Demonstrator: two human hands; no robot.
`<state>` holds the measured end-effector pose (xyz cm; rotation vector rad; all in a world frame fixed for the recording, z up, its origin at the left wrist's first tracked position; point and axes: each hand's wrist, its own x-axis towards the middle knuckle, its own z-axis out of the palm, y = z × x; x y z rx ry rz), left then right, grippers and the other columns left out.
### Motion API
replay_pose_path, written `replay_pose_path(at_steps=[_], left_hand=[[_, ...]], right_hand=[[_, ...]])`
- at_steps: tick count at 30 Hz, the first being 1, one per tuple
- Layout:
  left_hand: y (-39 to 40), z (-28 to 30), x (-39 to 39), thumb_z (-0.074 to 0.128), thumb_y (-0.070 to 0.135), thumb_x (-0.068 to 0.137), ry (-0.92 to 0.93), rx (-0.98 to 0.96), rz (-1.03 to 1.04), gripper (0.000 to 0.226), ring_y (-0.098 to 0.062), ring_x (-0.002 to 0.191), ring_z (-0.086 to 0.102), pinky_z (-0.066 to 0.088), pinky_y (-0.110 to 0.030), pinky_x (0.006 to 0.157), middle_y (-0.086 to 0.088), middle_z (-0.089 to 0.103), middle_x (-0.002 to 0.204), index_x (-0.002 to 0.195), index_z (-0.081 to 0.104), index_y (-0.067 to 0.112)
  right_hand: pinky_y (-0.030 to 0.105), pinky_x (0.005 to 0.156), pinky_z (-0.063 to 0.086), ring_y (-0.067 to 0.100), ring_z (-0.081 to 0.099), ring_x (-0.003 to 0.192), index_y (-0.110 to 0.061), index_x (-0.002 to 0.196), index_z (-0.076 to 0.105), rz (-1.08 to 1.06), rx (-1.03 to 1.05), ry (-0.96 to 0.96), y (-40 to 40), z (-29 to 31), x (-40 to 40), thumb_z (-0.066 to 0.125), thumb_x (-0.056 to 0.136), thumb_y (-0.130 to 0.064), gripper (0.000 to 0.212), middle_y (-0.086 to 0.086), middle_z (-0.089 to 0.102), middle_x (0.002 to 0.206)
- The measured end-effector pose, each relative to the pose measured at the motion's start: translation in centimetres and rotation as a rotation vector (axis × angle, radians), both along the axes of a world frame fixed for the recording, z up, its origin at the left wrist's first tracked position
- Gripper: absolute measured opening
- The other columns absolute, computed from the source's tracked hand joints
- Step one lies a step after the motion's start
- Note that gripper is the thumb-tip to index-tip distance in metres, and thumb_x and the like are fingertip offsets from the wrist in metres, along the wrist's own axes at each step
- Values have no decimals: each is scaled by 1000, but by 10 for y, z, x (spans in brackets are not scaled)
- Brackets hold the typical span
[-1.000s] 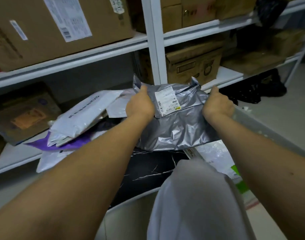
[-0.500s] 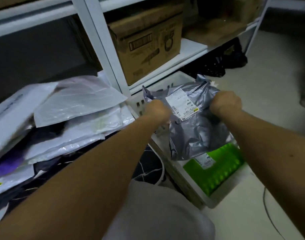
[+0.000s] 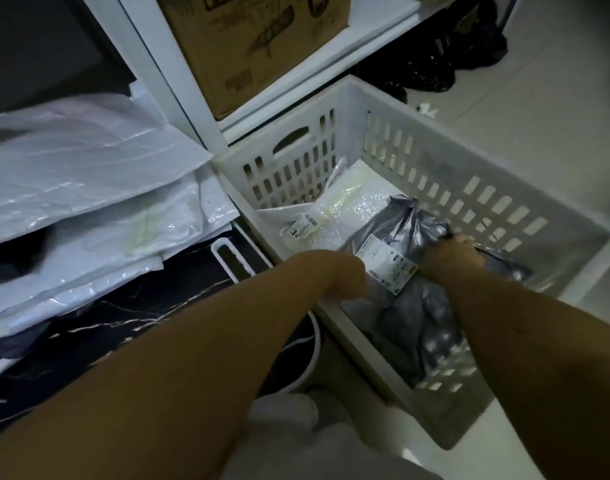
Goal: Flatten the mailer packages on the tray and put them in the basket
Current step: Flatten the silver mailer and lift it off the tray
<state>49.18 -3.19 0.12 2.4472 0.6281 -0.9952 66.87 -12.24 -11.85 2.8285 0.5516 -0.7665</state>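
Note:
A crumpled grey mailer (image 3: 411, 306) with a white label lies inside the white slotted basket (image 3: 418, 133) on the floor. My right hand (image 3: 452, 251) grips its upper right edge. My left hand (image 3: 345, 278) is at its left edge, with the fingers curled down out of sight. Under the grey mailer lies a clear bubble mailer (image 3: 331, 209). To the left, a pile of white mailers (image 3: 89, 188) sits on the black marble-patterned tray (image 3: 227, 258), which has a white rim.
A white shelf upright (image 3: 165, 64) stands between tray and basket. A cardboard box (image 3: 255, 39) sits on the shelf behind the basket. Black bags (image 3: 435, 64) lie on the floor beyond, with pale floor to the right.
Both hands carried the grey mailer from above the tray, rightward and down into the basket. My view swung right and downward with it.

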Motion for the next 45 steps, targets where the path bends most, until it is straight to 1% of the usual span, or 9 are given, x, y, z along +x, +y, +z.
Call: replay_pose_path(at_steps=[3, 9, 17, 22, 27, 30, 34, 38, 45], left_hand=[[12, -23, 5, 46, 24, 97, -62, 209, -268, 30, -24, 105, 58, 45, -27, 81, -11, 60, 121, 118, 59, 6], [27, -26, -9, 42, 27, 94, -253, 384, -107, 31, -26, 100, 56, 44, -44, 91, -9, 60, 108, 119, 51, 12], [28, -36, -12, 41, 32, 93, -432, 383, 4, 22, -26, 90, 55, 42, -43, 86, -4, 54, 89, 101, 53, 15], [27, -34, -14, 44, 31, 92, -528, 409, -31, 24, -23, 85, 56, 36, -36, 76, -5, 59, 90, 103, 55, 13], [27, -36, -15, 44, 30, 91, -590, 381, 5, 23, -23, 82, 56, 40, -34, 73, -4, 60, 88, 102, 56, 13], [27, -34, -17, 44, 26, 93, -658, 365, 23, 19, -21, 77, 55, 44, -31, 71, -2, 55, 79, 97, 56, 12], [28, -26, -21, 44, 17, 93, -680, 263, 63, 20, -23, 88, 59, 48, -32, 80, -7, 61, 92, 106, 57, 9], [29, 1, -37, 45, 15, 94, -698, 287, 88, 33, -28, 109, 56, 44, -38, 96, -15, 61, 119, 124, 54, 5], [21, 53, -83, 45, 13, 94, -733, 366, 199, 32, -25, 111, 55, 42, -31, 93, -11, 60, 122, 123, 56, 7]], right_hand=[[63, 105, 31, 46, 12, 143, -2, 149, -2, -130, -42, 22, -5, -17, -15, 48, 96, -39, 83, 20, -2, 159], [72, 102, 30, 61, -4, 137, -34, 153, 0, 58, -44, 147, 7, -24, -47, 65, 87, -45, 94, 19, -26, 155], [67, 113, 10, 58, -13, 138, -32, 147, -25, 35, -212, 396, 0, -109, -64, 80, 55, -65, 144, 23, -31, 152], [69, 109, 18, 63, -10, 136, -36, 148, -22, 57, -309, 336, 0, -80, -82, 72, 72, -63, 124, 19, -38, 150], [67, 110, 20, 60, -10, 137, -36, 149, -19, 50, -279, 344, -2, -86, -78, 74, 61, -70, 133, 21, -36, 150], [64, 109, 27, 56, 10, 139, -33, 149, -3, 54, -185, 380, 1, -85, -63, 74, 51, -69, 129, 24, -12, 156], [52, 107, 35, 41, 37, 132, -19, 142, 35, 157, -14, 322, 11, -78, -51, 67, 73, -53, 82, 20, 40, 144], [47, 103, 43, 36, 47, 126, -14, 136, 45, 149, 147, 234, 19, -21, -64, 63, 84, -36, 59, 16, 45, 139], [36, 91, 44, 36, 56, 113, -2, 122, 60, 247, 396, 137, 35, 76, -76, 44, 99, -25, 36, 21, 59, 126]])
